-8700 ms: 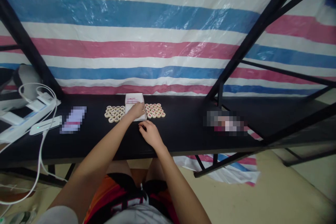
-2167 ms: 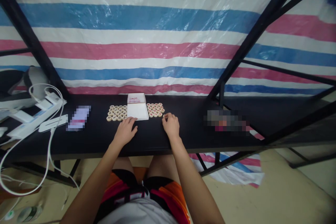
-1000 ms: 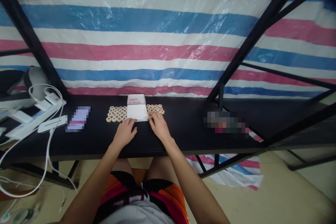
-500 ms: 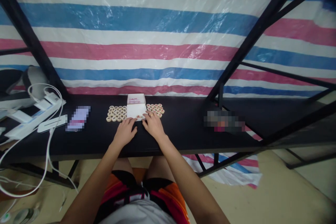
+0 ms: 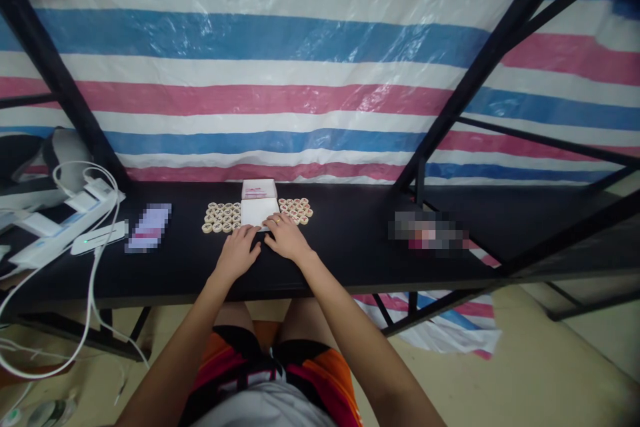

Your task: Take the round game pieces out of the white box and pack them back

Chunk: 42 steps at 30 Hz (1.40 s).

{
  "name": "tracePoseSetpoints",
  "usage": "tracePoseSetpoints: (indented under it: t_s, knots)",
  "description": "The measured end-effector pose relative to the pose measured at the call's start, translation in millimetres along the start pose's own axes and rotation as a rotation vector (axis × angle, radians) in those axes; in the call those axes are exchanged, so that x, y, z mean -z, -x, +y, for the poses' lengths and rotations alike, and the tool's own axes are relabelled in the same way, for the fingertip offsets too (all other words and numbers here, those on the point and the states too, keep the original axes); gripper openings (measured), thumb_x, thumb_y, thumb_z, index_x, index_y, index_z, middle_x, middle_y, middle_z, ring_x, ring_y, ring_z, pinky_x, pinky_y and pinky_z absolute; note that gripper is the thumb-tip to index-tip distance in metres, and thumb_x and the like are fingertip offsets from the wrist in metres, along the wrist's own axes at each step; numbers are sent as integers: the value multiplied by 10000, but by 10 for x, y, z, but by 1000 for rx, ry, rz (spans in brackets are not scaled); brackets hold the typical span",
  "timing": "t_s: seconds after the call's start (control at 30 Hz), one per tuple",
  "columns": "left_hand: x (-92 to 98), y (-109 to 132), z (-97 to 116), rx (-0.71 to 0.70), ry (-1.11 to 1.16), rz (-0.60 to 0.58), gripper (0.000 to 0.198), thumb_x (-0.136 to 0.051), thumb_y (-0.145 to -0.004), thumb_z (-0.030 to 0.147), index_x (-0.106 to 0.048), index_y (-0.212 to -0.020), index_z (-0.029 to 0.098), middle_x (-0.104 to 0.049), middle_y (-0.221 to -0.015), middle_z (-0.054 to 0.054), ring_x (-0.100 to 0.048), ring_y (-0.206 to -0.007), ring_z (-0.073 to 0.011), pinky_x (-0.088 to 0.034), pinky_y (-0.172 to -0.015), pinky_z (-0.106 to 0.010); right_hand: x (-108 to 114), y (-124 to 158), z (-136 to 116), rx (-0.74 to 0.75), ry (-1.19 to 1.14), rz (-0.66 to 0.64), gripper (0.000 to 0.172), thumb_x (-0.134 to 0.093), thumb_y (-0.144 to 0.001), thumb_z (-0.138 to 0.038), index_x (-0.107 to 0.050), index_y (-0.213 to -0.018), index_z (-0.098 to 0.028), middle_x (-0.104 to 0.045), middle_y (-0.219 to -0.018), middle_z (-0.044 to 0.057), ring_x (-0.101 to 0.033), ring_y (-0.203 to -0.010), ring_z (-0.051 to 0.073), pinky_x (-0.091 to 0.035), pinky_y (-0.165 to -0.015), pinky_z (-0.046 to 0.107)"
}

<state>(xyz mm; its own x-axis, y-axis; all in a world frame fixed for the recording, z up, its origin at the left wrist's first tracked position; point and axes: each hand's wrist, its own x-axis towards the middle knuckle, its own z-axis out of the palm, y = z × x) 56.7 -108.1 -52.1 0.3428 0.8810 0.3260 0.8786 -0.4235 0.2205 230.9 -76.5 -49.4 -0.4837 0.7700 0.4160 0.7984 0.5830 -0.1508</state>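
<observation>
An open white box (image 5: pixel 258 211) stands on the black table, its lid (image 5: pixel 259 189) folded back. To its left sit rows of round xiangqi pieces (image 5: pixel 221 217) with dark characters; on its right are more round pieces (image 5: pixel 299 208), marked in red. My left hand (image 5: pixel 239 251) rests at the box's front left corner, fingers outstretched, with nothing visible in it. My right hand (image 5: pixel 287 237), a ring on one finger, reaches over the front right edge of the box. Its fingers are extended, thumb apart, and they hide what lies beneath them.
Farther left are a blurred-out phone (image 5: pixel 149 228), a white device (image 5: pixel 100 237) and a power strip (image 5: pixel 65 227) with looping white cables. A pixelated object (image 5: pixel 425 230) lies to the right. Black metal posts (image 5: pixel 450 100) frame the table before a striped plastic sheet (image 5: pixel 270 93).
My right hand has shifted left over the box's front edge. The red-marked pieces seen inside the box front are now covered by its fingers. My left hand has hardly moved.
</observation>
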Motion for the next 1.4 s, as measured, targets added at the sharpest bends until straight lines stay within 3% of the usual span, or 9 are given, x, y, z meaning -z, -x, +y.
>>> tracePoseSetpoints:
  t_s: [0.1,0.3,0.5,0.97,1.17,1.27,1.4]
  knots:
    - [1,-1,-1,1,0,11,371,-450,-896,296,-513,-1249,200,-551,-1224,-113,-510,-1113,-258,-422,-939,-416,-7,-1,-13,-11,26,34,307,-521,-860,-259,-592,-1136,-143,-564,-1245,123,-388,-1249,263,-280,-1062,436]
    - [11,-1,13,5,-5,-7,365,-451,-894,296,-514,-1242,209,-550,-1235,-103,-506,-1114,-252,-412,-950,-411,-3,-3,-36,-118,102,76,288,-511,-884,-312,-602,-1083,-125,-587,-1175,160,-429,-1194,294,-321,-1018,450]
    - [17,-4,15,6,-10,-6,379,-436,-900,297,-506,-1253,180,-553,-1236,-117,-505,-1117,-266,-416,-938,-414,-9,11,-20,-16,84,35,264,-463,-918,-271,-613,-1125,-205,-603,-1188,88,-417,-1228,262,-275,-1062,447]
    - [37,1,31,10,-15,-10,362,-446,-898,290,-517,-1241,200,-555,-1240,-106,-507,-1118,-260,-417,-936,-410,8,24,-50,-78,148,57,269,-451,-927,-320,-659,-976,-156,-650,-1026,110,-459,-1126,273,-298,-1034,438]
    - [11,-5,11,3,-25,-12,374,-442,-901,295,-506,-1256,196,-552,-1251,-102,-505,-1118,-252,-412,-944,-399,-9,64,-2,-91,38,119,281,-492,-898,-316,-630,-1094,-169,-591,-1207,102,-416,-1202,268,-276,-1057,431]
    - [17,-2,18,13,-22,-11,384,-445,-898,287,-502,-1267,203,-552,-1252,-98,-503,-1124,-251,-406,-954,-397,51,135,89,-208,3,182,286,-494,-856,-211,-620,-1109,-164,-569,-1218,109,-437,-1167,252,-331,-1006,389]
    - [35,3,27,13,-18,-18,382,-436,-899,285,-512,-1261,189,-558,-1247,-98,-501,-1125,-253,-404,-960,-396,132,252,247,-635,41,261,297,-457,-843,-170,-613,-1095,-145,-576,-1155,143,-484,-1055,270,-402,-854,376]
